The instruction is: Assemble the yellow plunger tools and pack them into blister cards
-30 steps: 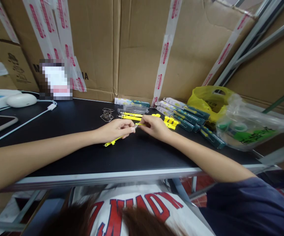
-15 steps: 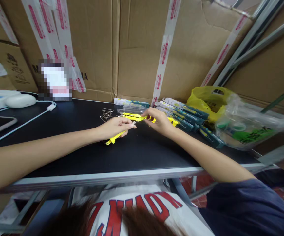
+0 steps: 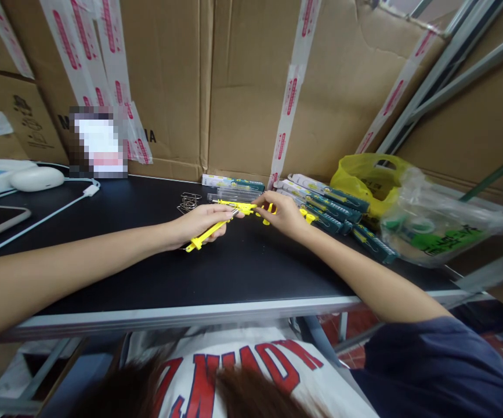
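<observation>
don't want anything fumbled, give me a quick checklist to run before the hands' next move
1. Left hand gripping the slim yellow piece: ok
2. Right hand holding the yellow part beside it: cannot tell
3. Bent wires lying beyond the left hand: ok
4. Boxes lined up: not ok, the nearest one lies askew
5. Cable plug away from both hands: ok

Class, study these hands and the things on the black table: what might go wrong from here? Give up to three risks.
1. The yellow stick slants through the left grip, its lower end jutting out below; it may twist or slip if held loosely.
2. The right grip is close to loose yellow parts, so a careless move might knock them.
3. The bent wires overlap in a pile and could tangle when one is lifted.
</observation>
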Demonstrator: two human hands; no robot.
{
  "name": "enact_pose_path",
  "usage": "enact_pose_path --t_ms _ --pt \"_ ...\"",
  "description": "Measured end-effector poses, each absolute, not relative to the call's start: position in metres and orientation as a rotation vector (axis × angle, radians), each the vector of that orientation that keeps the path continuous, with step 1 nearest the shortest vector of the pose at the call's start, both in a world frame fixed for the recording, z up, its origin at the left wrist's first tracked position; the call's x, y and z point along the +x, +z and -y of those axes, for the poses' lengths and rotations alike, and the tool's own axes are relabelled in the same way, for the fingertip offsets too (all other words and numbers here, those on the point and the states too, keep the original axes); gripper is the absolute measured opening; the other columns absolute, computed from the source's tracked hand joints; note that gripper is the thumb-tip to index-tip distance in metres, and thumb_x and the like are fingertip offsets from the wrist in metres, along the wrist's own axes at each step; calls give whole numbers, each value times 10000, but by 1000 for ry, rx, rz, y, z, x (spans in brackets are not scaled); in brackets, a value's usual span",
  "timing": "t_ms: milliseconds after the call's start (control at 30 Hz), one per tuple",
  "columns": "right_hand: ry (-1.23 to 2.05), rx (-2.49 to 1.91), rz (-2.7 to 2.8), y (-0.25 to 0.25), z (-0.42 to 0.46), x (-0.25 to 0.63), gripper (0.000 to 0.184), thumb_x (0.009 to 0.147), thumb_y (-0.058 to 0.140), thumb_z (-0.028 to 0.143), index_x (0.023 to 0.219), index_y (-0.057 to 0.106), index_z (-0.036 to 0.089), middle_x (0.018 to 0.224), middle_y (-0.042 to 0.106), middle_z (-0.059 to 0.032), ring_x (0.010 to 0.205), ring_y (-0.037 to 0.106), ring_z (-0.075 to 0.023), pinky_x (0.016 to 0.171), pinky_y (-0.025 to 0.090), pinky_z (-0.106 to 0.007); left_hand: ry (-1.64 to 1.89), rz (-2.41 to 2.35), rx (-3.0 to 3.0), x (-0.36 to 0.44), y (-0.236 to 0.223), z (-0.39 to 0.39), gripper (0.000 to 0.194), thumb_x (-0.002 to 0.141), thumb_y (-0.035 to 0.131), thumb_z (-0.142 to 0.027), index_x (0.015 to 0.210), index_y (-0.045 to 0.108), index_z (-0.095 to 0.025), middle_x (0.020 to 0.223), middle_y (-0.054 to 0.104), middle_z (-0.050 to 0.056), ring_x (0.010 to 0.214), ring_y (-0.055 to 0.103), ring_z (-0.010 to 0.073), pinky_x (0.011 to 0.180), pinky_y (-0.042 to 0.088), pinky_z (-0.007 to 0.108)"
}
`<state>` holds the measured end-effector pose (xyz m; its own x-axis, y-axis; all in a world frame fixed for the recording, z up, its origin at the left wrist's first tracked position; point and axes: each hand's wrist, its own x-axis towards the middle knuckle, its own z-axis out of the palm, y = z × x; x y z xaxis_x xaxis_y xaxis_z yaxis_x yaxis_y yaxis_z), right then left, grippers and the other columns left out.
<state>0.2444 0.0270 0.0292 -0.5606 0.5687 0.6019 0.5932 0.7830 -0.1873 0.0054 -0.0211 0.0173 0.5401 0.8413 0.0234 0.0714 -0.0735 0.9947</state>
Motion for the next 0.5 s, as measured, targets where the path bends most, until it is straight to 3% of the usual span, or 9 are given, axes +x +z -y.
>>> enact_pose_path --t_ms 233,500 --pt "-164 -1062 2227 36 -40 259 89 821 551 176 833 638 163 763 654 -29 680 571 -131 658 420 -247 881 -825 1516 5 19 21 457 847 577 -375 1238 568 -139 519 502 -39 391 385 64 354 239 155" --pt "-240 -1127 2396 27 -38 256 91 841 559 185 848 648 171 857 661 -44 778 585 -154 705 414 -252 995 -878 1558 4 12 15 444 849 584 -364 1263 548 -207 667 581 -19 481 461 66 389 323 137"
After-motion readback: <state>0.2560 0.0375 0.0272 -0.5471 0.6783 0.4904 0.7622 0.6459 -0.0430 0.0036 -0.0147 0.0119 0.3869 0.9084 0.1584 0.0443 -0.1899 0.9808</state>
